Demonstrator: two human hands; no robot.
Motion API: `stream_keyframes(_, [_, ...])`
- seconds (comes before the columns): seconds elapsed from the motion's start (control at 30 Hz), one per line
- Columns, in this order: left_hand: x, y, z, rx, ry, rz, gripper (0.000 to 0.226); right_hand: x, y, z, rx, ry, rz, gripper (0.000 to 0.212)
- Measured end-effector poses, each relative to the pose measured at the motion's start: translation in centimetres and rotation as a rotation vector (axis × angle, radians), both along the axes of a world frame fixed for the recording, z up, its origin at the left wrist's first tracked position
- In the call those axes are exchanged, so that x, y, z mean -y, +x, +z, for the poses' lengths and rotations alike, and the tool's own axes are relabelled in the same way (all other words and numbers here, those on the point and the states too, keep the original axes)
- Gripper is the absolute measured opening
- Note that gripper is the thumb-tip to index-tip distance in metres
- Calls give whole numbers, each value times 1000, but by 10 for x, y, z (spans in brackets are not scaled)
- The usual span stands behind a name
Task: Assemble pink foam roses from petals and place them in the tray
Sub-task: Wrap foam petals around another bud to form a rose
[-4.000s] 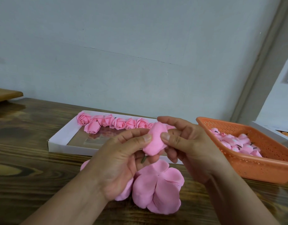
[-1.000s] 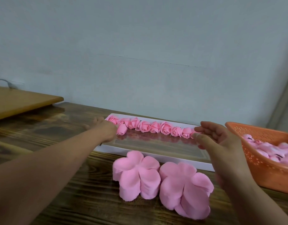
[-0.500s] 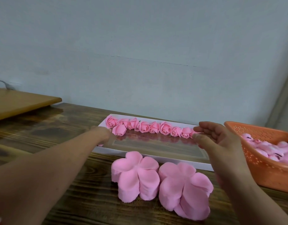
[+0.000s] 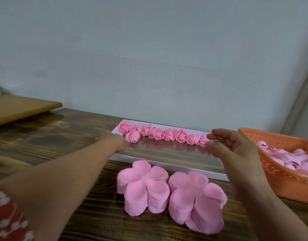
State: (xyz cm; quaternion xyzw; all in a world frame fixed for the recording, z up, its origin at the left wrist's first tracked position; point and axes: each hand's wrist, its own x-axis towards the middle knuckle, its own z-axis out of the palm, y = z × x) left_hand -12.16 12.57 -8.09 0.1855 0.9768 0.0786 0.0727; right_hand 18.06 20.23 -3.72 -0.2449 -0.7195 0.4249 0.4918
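Note:
A white tray [image 4: 167, 165] lies on the dark wooden table with a row of several pink foam roses [image 4: 158, 133] along its far side. My left hand [image 4: 113, 139] reaches to the tray's left end, beside the leftmost roses, fingers stretched out and blurred. My right hand [image 4: 233, 148] hovers at the row's right end, fingers straight and thumb below, its tips next to the last rose [image 4: 202, 141]. Neither hand holds anything. Two stacks of flat pink petal pieces [image 4: 142, 186] [image 4: 195, 200] stand in front of the tray.
An orange perforated basket [image 4: 278, 173] with several pink rose buds [image 4: 289, 155] sits at the right, close to my right wrist. A light wooden board [image 4: 19, 108] lies at the far left. A grey wall runs right behind the tray.
Four seconds ago both hands held a rose over the petals. Now that rose is out of my hands, which sit at the two ends of the row. My left hand drew back slightly.

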Motion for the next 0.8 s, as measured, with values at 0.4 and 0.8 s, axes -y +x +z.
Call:
stream_keyframes(0.4, [2,10,3,-62,-133,-101,81,1,0,0,49,29,-11,24])
stream_keyframes(0.8, [2,3,-1,-47,-40,-108,108,-148,86,70,250,47,-498,17])
